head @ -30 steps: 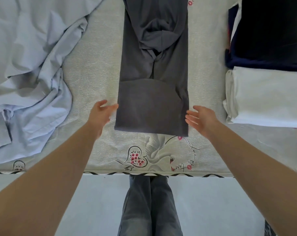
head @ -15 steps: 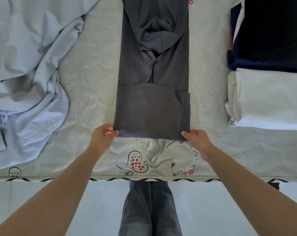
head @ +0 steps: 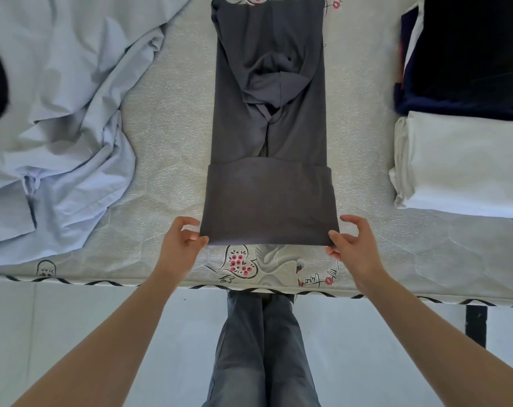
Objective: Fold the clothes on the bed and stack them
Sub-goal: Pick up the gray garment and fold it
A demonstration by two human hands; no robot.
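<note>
Head view: bed fills the upper frame. Dark grey garment, a long strip running bottom to top at centre, hem already turned up. Pale blue shirt left; folded white stack right. Left hand and right hand pinch its two lower corners; path upward unobstructed.

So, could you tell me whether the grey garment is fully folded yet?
Partly folded: grey garment is a narrow strip, its near end turned up once, both corners pinched.
</note>
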